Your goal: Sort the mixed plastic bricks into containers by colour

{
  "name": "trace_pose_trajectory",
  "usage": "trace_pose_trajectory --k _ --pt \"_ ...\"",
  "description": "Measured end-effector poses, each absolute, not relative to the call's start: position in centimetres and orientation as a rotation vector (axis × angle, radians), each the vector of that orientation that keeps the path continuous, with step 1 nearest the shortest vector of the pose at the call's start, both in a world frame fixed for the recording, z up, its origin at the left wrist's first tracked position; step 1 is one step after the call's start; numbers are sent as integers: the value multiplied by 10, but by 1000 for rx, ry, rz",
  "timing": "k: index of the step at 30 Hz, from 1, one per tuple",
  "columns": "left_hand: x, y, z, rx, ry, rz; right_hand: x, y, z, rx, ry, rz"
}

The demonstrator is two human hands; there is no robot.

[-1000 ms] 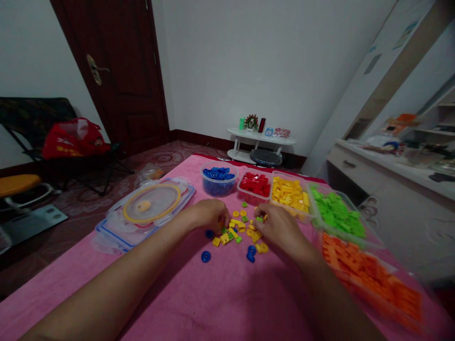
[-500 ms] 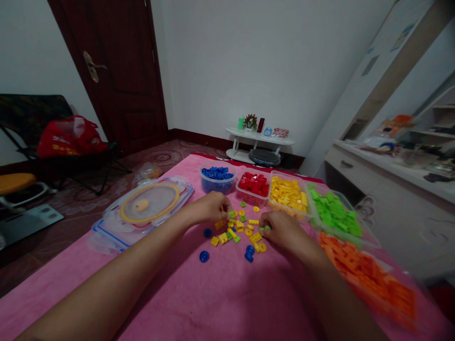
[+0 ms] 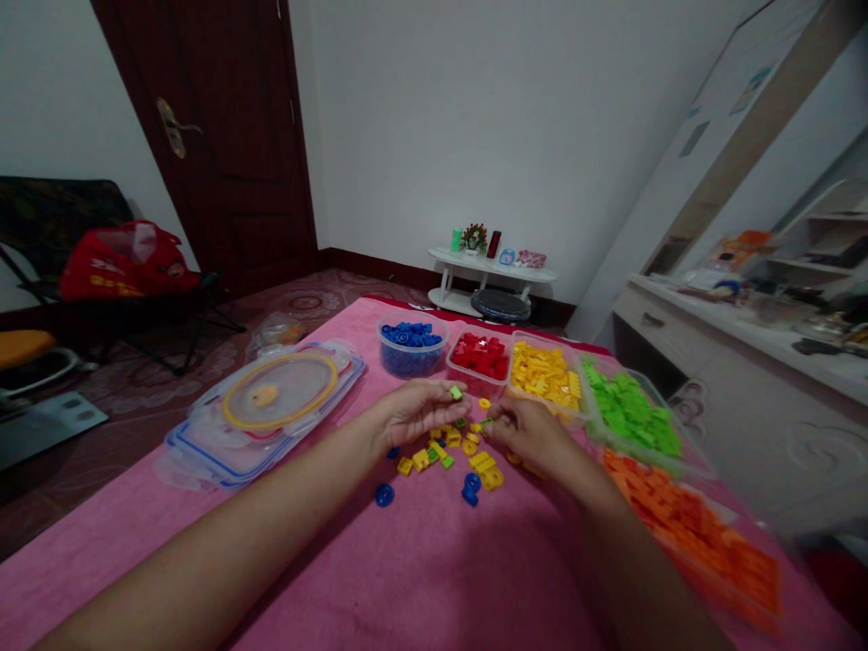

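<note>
My left hand [image 3: 417, 414], palm turned partly upward, has a small green building block [image 3: 456, 392] at its fingertips. To its right, my right hand [image 3: 527, 429] is closed, and a thin green building piece [image 3: 485, 422] sticks out from its fingertips. Beneath and between the hands lies a loose pile of small yellow blocks [image 3: 421, 460], with a few green ones among them. Several yellow rings lie there too. A blue ring [image 3: 384, 495] and another blue piece [image 3: 470, 489] rest nearer to me. My hands cover part of the pile.
Beyond the pile stand clear tubs of blue [image 3: 412, 351], red [image 3: 480, 358] and yellow blocks [image 3: 544, 373]. Green [image 3: 630, 411] and orange blocks [image 3: 692, 524] fill containers on the right. Stacked lids [image 3: 271, 402] lie at the left on the pink cloth [image 3: 407, 579].
My left hand has lifted a green block off the pile and turned its palm upward, moving right. My right hand has shifted slightly left with its green piece, closer to the left hand.
</note>
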State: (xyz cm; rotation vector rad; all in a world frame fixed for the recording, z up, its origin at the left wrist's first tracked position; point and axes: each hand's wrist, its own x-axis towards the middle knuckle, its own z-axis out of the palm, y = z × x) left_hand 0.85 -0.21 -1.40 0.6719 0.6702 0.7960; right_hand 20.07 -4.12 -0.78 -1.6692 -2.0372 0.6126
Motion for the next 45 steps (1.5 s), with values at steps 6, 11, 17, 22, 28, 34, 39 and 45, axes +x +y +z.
trace_pose_trajectory --k 6,11,17,22,28,34,39,45 --pt "9 -3 -12 1000 783 1019 170 -44 -9 -1177 -1267 1246" --pt "11 -12 -8 1768 894 1107 150 -50 -16 -843 -649 1749" --pt "12 -14 -12 2187 925 1063 143 -49 -20 -747 -452 1856" --pt "10 -14 -10 2259 929 983 143 -50 -25 -786 -531 1824" --pt "7 -15 -4 2138 913 1064 145 -48 -27 -732 -467 1825" --pt "6 -16 1 2132 909 1220 145 -49 -24 -715 -333 1838" --pt "9 -23 6 2166 889 1183 143 -52 -18 -624 -380 1908" --pt "6 -19 0 2122 949 1195 144 -50 -23 -655 -336 1849"
